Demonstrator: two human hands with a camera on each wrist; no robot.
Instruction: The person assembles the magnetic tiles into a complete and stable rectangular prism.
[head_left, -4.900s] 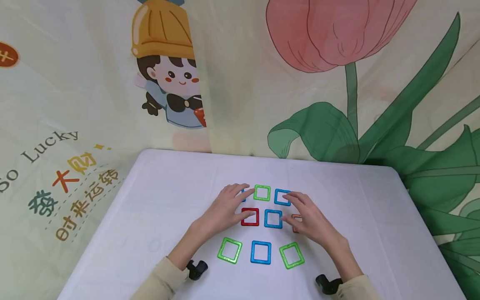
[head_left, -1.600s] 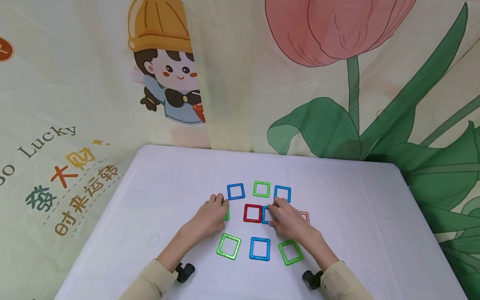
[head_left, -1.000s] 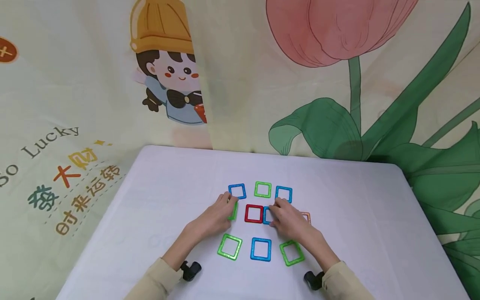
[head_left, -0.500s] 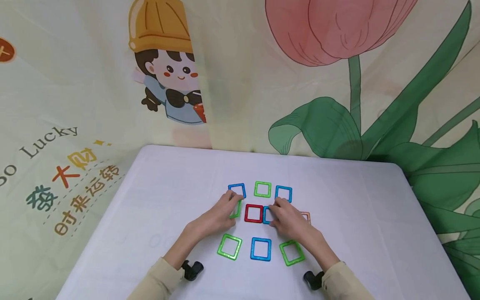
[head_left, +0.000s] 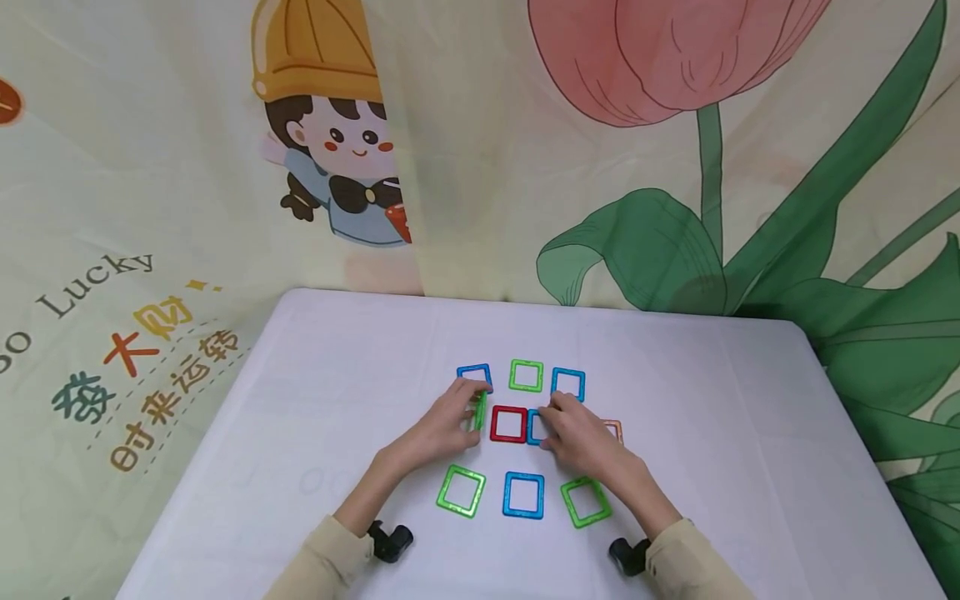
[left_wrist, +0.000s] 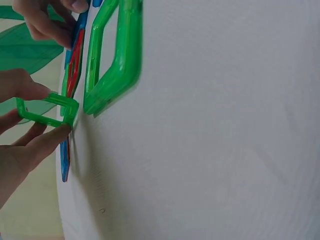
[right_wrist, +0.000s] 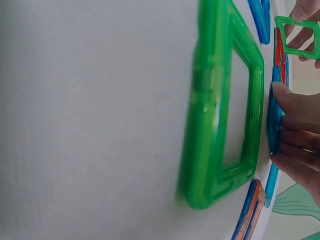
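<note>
In the head view my left hand (head_left: 438,425) pinches a green square magnetic tile (head_left: 481,412) between thumb and fingers. That tile stands on edge just left of a red square tile (head_left: 493,425), which lies flat. The left wrist view shows the green tile's open frame (left_wrist: 40,119) raised upright. My right hand (head_left: 581,429) grips a blue square tile (head_left: 530,427), which lies flat with its left side against the red one. In the right wrist view the thumb and fingertips are on the edges of this blue tile (right_wrist: 273,117); the hand covers part of it.
Behind lie a blue tile (head_left: 473,367), a green tile (head_left: 527,362) and another blue tile (head_left: 556,382). An orange tile (head_left: 618,432) is partly behind the right hand. In front are two green tiles (head_left: 470,472) (head_left: 594,520) with a blue tile (head_left: 507,495) between, all on the white table (head_left: 300,417).
Earlier both hands hovered with fingers spread, and the blue tile lay apart from the red. It now adjoins the red. My left hand has moved right, tipping the green tile up on edge.
</note>
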